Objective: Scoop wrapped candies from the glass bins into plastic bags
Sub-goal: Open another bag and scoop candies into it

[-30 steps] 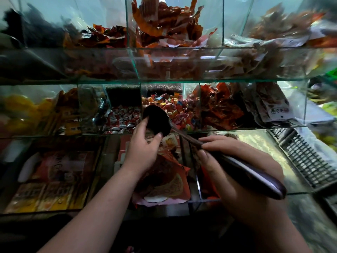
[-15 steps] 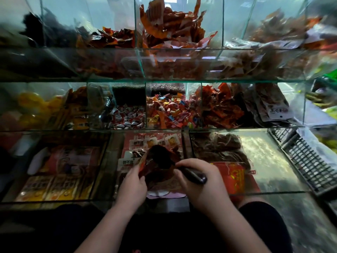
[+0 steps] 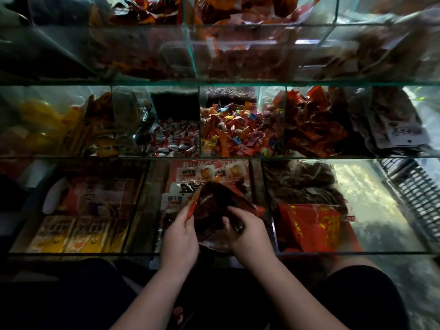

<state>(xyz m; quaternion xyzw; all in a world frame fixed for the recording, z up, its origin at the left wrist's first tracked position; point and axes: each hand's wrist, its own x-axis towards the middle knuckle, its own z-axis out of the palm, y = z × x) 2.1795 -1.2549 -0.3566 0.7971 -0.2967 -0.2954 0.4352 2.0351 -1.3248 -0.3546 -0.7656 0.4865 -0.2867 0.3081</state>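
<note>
Stepped glass bins (image 3: 238,84); upright dividers (image 3: 199,120) wall off each compartment. Heaped candies (image 3: 234,133) fill the middle row. A red bag (image 3: 212,208) blocks the lower centre bin; free room lies lower right, beside the wire basket (image 3: 415,186).

Bag (image 3: 210,211) before glass bins (image 3: 199,125)
</note>
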